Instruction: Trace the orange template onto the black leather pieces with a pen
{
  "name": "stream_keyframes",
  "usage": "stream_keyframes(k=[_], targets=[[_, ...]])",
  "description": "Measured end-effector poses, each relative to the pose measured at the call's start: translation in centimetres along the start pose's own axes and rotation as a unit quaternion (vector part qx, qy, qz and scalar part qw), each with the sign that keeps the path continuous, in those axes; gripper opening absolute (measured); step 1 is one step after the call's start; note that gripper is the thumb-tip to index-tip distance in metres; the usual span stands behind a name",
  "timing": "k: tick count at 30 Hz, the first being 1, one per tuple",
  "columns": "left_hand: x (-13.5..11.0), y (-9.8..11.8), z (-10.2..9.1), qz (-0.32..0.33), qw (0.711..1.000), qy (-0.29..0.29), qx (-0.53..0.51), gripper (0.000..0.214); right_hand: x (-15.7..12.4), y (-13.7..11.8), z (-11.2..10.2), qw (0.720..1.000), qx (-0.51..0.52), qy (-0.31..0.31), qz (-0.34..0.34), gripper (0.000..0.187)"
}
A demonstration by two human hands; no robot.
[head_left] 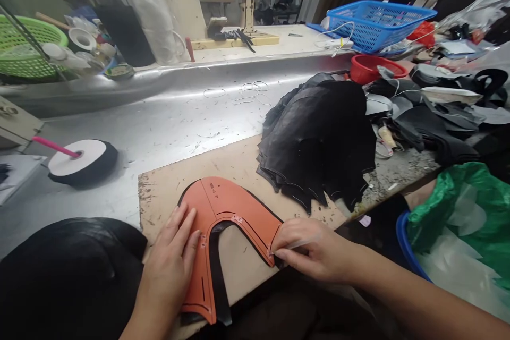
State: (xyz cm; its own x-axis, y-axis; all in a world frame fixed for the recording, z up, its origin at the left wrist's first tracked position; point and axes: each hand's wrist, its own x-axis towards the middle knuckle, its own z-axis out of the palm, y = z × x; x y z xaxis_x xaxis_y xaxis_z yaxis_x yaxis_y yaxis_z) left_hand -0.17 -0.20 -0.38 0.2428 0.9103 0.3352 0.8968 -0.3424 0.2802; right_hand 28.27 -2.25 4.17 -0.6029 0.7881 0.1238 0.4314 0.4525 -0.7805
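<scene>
Left hand point(175, 255) lies flat and open on the orange template point(227, 207); right hand point(314, 249) pinches a thin pale pen point(294, 245) at its edge.

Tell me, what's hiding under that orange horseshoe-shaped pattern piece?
A black leather sheet peeks out along its inner edge, on a brown cardboard board. The orange pattern piece and the flat left hand cover the rest. The right hand pinches a thin tool at one tip.

Fairly bright, even indoor light from above, broad white glare streaking the grey steel tabletop point(167, 117), heap of black leather pieces point(319, 138) swallowing detail, flat orange U-shaped template point(227, 212) sharp, thin pale tool point(297, 244) in the right hand point(314, 249) slightly smeared, wide-angle bending at edges, far background soft.
</scene>
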Motion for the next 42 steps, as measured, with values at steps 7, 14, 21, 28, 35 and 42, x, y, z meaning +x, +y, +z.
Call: stream_keyframes(k=[7,14,21,28,35,42], targets=[[0.1,0.3,-0.4,-0.009,1.000,-0.016,-0.001,0.044,-0.4,1.3,-2.9,0.989,-0.065,0.030,0.130,0.023],[-0.3,0.8,-0.6,-0.024,0.999,-0.011,-0.017,0.041,5.7,1.1,-1.9,0.977,0.000,0.115,0.178,0.028],[-0.7,1.4,-1.1,-0.057,0.996,-0.021,-0.065,0.037,12.1,0.9,1.4,0.963,-0.073,0.054,0.255,0.019],[-0.9,1.8,-2.4,-0.206,0.954,0.049,-0.212,0.039,10.3,2.7,-0.8,0.971,-0.016,0.128,0.199,0.027],[-1.0,2.0,-2.5,-0.266,0.916,0.076,-0.292,0.035,10.2,2.2,-0.2,0.974,-0.006,0.099,0.203,0.025],[-0.8,1.7,-2.8,-0.332,0.825,0.107,-0.444,0.037,11.5,1.8,1.1,0.969,-0.084,0.069,0.224,0.017]])
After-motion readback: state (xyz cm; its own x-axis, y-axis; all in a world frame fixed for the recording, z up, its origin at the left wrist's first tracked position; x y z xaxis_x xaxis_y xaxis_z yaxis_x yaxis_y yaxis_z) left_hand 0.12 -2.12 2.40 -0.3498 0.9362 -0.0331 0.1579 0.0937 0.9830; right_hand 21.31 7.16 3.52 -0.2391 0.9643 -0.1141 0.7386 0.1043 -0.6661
